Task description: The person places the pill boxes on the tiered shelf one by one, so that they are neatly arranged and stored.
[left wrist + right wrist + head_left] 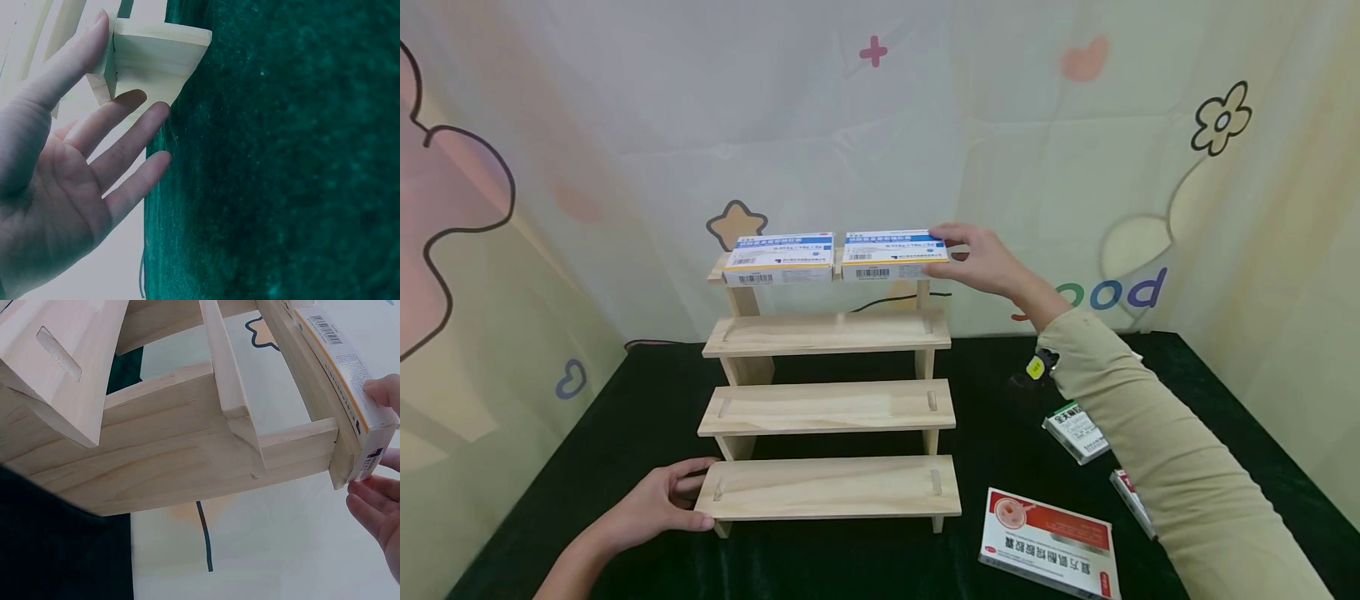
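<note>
My right hand (981, 260) holds the right end of a white-and-blue medicine box (895, 250), its thumb on the front side and fingers at the far corner. That box lies flat on the top tier of a four-tier wooden stepped rack (827, 408). Just left of it, across a narrow gap, lies a matching medicine box (780, 252). Down at the bottom tier's left end is my left hand (651, 508), thumb at the front corner. In the left wrist view, the fingers of this hand (75, 187) are spread and loose beside the wood.
The rack's three lower tiers are bare wood. On the dark green cloth (820, 567) to the right lie a red-and-white medicine box (1048, 546), a green-and-white box (1077, 433) and a small box (1132, 502) partly behind my sleeve. A printed curtain (880, 150) hangs behind.
</note>
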Demonstrator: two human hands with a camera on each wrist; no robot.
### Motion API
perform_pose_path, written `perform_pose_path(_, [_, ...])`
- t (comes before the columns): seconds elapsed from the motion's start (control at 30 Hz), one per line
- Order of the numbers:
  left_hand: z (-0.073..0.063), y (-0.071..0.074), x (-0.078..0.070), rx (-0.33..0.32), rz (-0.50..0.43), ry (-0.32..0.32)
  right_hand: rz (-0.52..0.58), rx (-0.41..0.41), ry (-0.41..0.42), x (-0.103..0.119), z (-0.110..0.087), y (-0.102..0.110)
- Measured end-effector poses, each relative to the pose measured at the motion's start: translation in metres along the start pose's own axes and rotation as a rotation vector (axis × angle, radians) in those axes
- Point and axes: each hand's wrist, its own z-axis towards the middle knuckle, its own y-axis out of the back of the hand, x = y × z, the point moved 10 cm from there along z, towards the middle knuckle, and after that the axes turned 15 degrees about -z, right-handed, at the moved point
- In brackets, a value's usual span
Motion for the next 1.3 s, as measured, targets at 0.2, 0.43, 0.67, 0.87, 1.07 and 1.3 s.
perform_pose_path(0.2, [-0.001, 0.0, 0.0, -0.006, 0.012, -0.004, 0.004, -0.015, 0.003, -0.002, 0.001, -0.002])
perform_pose_path(0.43, [-0.001, -0.001, -0.001, 0.0, 0.014, -0.007, 0.027, -0.018, 0.001, -0.002, 0.0, -0.002])
perform_pose_path(0.67, [-0.001, 0.0, 0.0, -0.006, 0.012, 0.003, 0.03, -0.022, 0.006, -0.004, 0.002, -0.002])
perform_pose_path(0.87, [0.0, 0.0, 0.0, -0.008, 0.016, 0.009, 0.039, -0.012, -0.029, -0.009, -0.002, -0.001])
perform_pose_path(1.07, [-0.001, -0.002, -0.001, -0.008, 0.006, 0.007, 0.014, -0.013, -0.045, -0.015, -0.008, 0.004])
perform_pose_path(1.3, [-0.001, 0.0, -0.001, -0.01, 0.013, 0.003, -0.009, -0.029, -0.046, -0.025, -0.018, 0.011])
